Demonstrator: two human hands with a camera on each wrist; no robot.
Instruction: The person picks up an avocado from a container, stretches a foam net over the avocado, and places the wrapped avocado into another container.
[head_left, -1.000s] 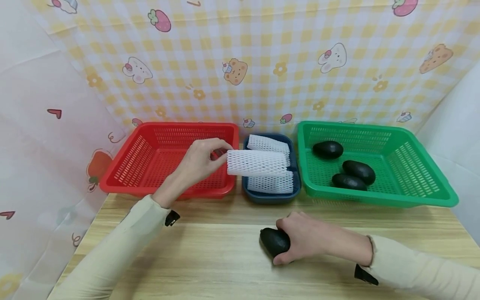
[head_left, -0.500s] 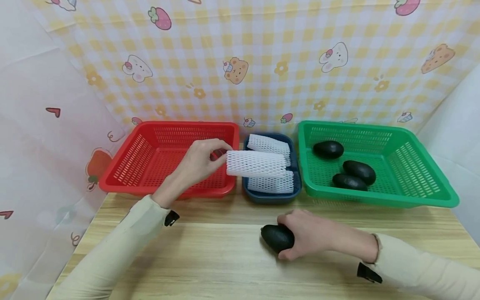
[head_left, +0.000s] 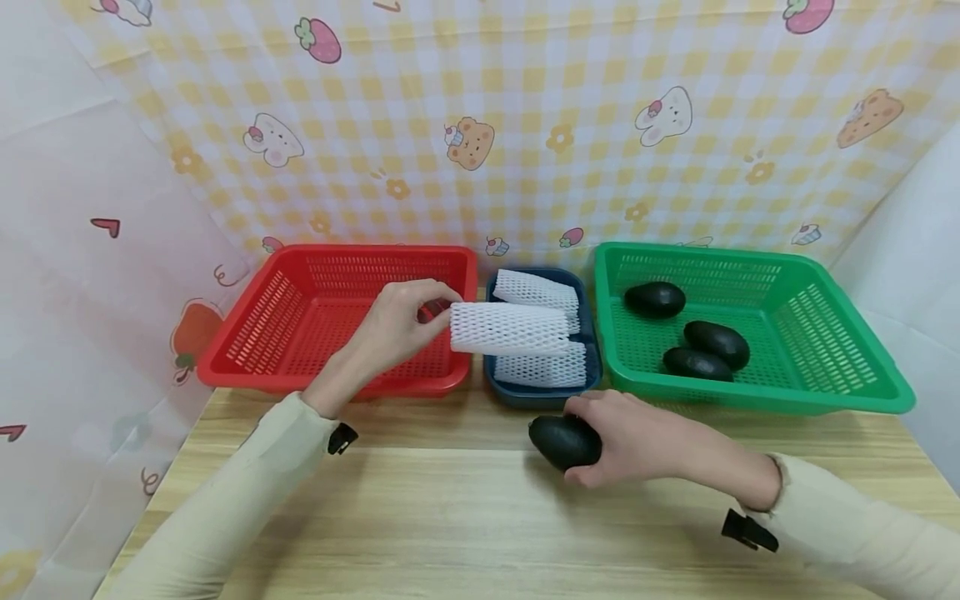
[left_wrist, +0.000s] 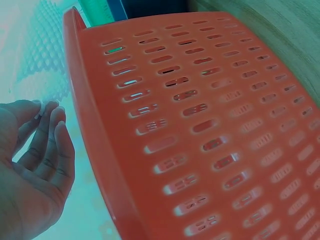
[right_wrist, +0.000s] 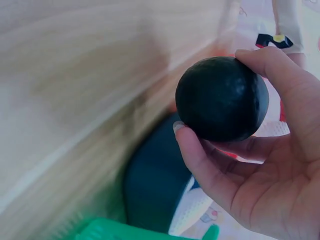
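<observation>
My left hand (head_left: 401,321) pinches the left end of a white foam net sleeve (head_left: 512,328) between thumb and fingers. The sleeve lies sideways over the dark blue box, overlapping it in the head view. In the left wrist view the same hand (left_wrist: 37,165) is beside the red basket's slotted wall, the pale netting at its fingertips. A dark avocado (head_left: 566,442) is gripped by my right hand (head_left: 630,437), in front of the blue box. The right wrist view shows thumb and fingers round the avocado (right_wrist: 222,99), seen end-on.
A red basket (head_left: 337,382) stands at left. The dark blue box (head_left: 543,402) in the middle holds more foam net sleeves (head_left: 542,372). At right, a green basket (head_left: 757,398) contains several avocados (head_left: 656,299). A patterned cloth (head_left: 517,100) hangs behind on the wall side.
My right hand has moved the avocado away from me and slightly right, nearer the blue box and sleeve. The left hand and its foam net sleeve have stayed almost still.
</observation>
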